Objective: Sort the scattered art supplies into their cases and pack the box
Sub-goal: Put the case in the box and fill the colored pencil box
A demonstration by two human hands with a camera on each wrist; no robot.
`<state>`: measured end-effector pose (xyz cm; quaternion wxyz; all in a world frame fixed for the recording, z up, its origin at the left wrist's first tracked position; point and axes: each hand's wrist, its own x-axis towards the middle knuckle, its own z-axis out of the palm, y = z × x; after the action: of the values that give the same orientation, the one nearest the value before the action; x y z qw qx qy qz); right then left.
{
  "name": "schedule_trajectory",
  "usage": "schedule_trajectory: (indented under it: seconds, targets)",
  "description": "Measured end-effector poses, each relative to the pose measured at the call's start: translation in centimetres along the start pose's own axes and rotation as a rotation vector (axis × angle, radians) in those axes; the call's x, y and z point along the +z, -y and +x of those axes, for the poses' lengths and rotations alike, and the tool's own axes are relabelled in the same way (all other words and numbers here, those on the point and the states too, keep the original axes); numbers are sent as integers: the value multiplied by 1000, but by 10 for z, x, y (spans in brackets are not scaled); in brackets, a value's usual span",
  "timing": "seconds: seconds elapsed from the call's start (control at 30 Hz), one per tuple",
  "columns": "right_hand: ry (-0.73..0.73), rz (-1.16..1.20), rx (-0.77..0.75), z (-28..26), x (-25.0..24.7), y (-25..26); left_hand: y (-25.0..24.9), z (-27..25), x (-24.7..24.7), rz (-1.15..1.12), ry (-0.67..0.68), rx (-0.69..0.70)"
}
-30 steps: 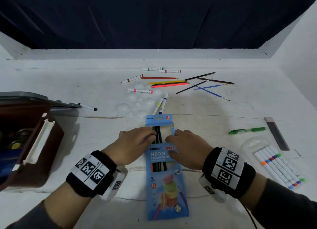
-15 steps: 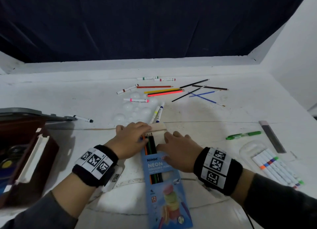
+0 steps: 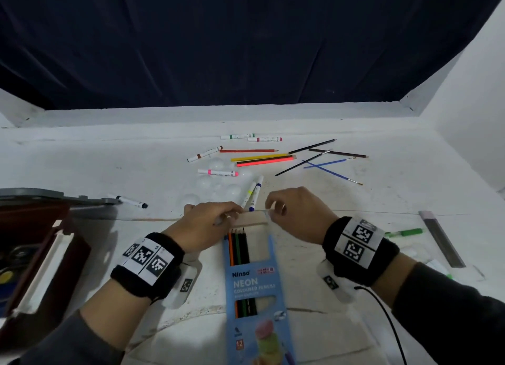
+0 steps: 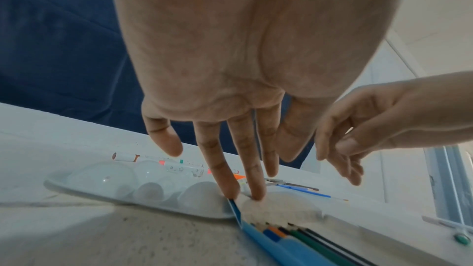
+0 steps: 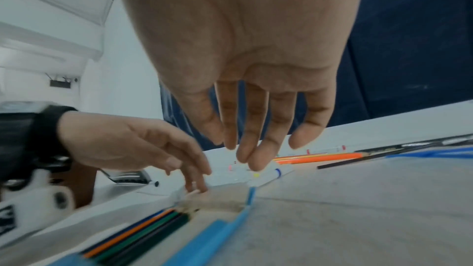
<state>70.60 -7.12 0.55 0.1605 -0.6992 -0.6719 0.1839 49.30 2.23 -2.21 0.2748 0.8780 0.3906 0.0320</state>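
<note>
Nearest the camera, the blue Ninso pencil box (image 3: 252, 291) lies flat on the white table (image 3: 109, 160), its opened flap (image 3: 250, 219) folded back at the far end. Four coloured pencils (image 3: 238, 246) (blue, orange, green and black) lie in it with their tips bare. The left hand (image 3: 207, 225) reaches over the far left corner of the box with straight fingers (image 4: 252, 173); two fingertips press down on the flap, gripping nothing. The right hand (image 3: 296, 214) hovers just above the flap's right corner, fingers (image 5: 258, 149) extended and relaxed, holding nothing.

To the left, an open brown wooden box (image 3: 35, 258) sits at the table edge, a black-tipped marker (image 3: 131, 201) beside its lid. On the right lie a green pen (image 3: 404, 232) and a grey ruler (image 3: 441, 237).

Just beyond the hands rests a clear plastic palette (image 3: 216, 184) with two markers (image 3: 252, 194) side by side next to it. Farther back are scattered more markers (image 3: 218, 172), loose pencils (image 3: 262, 159) in red, yellow and neon orange, and thin paintbrushes (image 3: 328, 164).
</note>
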Motion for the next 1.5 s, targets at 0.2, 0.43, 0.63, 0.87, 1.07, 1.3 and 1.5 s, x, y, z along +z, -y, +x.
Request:
schedule_trajectory:
  seconds: [0.2, 0.43, 0.63, 0.87, 1.07, 1.3, 1.5]
  targets:
    - [-130, -97, 86, 48, -14, -40, 5, 15, -11, -273, -24, 56]
    - [45, -228, 71, 100, -17, -68, 15, 74, -36, -238, -98, 76]
    - [236, -371, 114, 133, -15, -62, 9, 142, -52, 147, 19, -81]
    - [150, -576, 74, 144, -12, -59, 10, 183, -45, 389, 65, -66]
    - [127, -677, 111, 139, -11, -54, 3, 192, -39, 433, -34, 6]
    - [-16, -648, 119, 121, -28, -57, -2, 185, -51, 329, -116, 42]
    - [-346, -66, 224, 81, -57, -54, -15, 135, -82, -247, -352, 23]
